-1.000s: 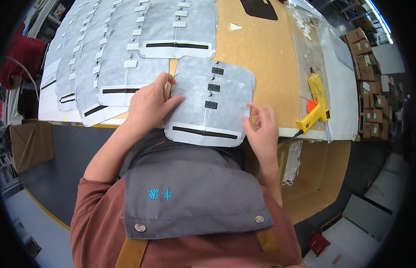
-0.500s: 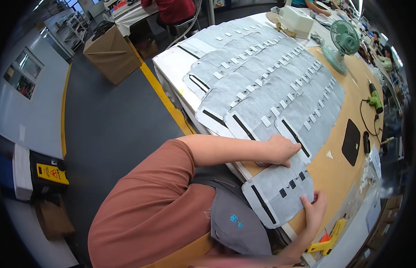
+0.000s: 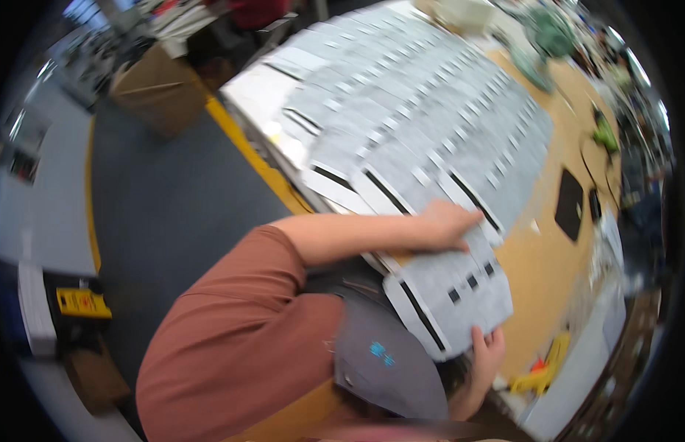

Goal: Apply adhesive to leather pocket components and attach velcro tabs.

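My left hand [image 3: 447, 225] rests where a near grey fabric panel [image 3: 489, 298] meets the overlapping panels beyond it. Its index finger stretches over the white band of the neighbouring panel, near a black strip [image 3: 471, 197]; the thumb is apart from it, and the other fingers are partly hidden. At the near panel's lower right edge, my right hand [image 3: 488, 355] grips the fabric, thumb on top. This panel bears a row of small black squares [image 3: 472, 282] and a long black strip [image 3: 423, 315] on its white left band. Motion blurs the picture.
Rows of overlapping grey panels [image 3: 401, 110] with white tabs cover much of the table [image 3: 530, 250]. A green fan [image 3: 548, 37], a dark flat piece [image 3: 570, 204], a green tool with a cord [image 3: 604, 134] and a yellow glue gun [image 3: 541, 372] lie around the right side.
The whole view has shifted, so the scene sits slightly up and left. My right hand has slid toward the near panel's lower edge. My left hand keeps its place on the panels.
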Demonstrator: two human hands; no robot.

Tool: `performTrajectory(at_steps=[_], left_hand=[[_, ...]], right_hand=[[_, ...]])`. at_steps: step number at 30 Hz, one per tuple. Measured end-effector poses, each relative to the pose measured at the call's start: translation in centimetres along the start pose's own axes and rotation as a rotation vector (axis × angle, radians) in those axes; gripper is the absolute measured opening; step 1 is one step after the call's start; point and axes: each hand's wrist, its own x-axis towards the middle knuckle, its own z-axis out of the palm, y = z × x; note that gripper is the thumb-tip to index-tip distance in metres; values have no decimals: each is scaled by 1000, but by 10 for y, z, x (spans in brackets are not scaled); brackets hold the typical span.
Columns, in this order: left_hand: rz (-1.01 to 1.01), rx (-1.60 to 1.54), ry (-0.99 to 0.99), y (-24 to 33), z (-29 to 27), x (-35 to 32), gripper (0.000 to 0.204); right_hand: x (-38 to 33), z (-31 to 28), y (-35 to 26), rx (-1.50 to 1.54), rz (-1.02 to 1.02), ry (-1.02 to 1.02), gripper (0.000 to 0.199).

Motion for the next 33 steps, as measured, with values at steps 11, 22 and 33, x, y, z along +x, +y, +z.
performTrajectory(at_steps=[11,22,33], left_hand=[[-4,-50,337,16,-30,-40,46],[320,261,196,26,9,-65,39],[422,294,174,23,10,-61,38]], right_hand=[[39,11,-16,-184,-239,213,19],[69,-18,-35,-513,-17,184,55],[66,12,-6,-1284,-404,85,79]])
